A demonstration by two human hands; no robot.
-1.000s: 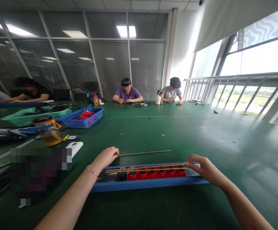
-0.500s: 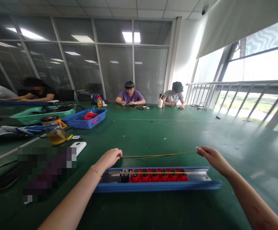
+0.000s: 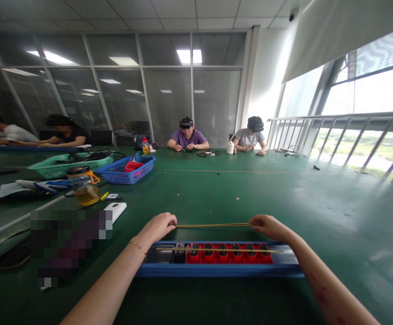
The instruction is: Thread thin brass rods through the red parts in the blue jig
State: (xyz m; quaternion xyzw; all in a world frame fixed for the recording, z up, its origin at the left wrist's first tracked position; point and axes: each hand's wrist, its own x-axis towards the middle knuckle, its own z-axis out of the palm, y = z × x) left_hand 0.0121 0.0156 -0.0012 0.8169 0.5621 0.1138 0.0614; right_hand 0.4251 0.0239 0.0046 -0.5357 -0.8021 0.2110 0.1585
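Two thin tan sticks (image 3: 213, 225) lie close together, nearly level, between my hands. My left hand (image 3: 164, 224) pinches their left end. At the right end, the fingers of my right hand (image 3: 260, 223) are closed on them. Nearer to me is a long blue tray (image 3: 217, 271) with a metallic inside. It holds a row of several red blocks (image 3: 222, 257) with dark round tops and one black block (image 3: 179, 256) at their left. Across the tops of the blocks rests another thin stick (image 3: 217, 249).
On the left are a blue basket (image 3: 128, 174) with a red box, a green basket (image 3: 71, 166) with cables, a jar (image 3: 85, 189) of amber liquid and a white device (image 3: 117, 211). People sit at the far side and far left.
My right hand has moved left, closer to my left hand. The two sticks, staggered before, now overlap along most of their length. The view has shifted slightly.
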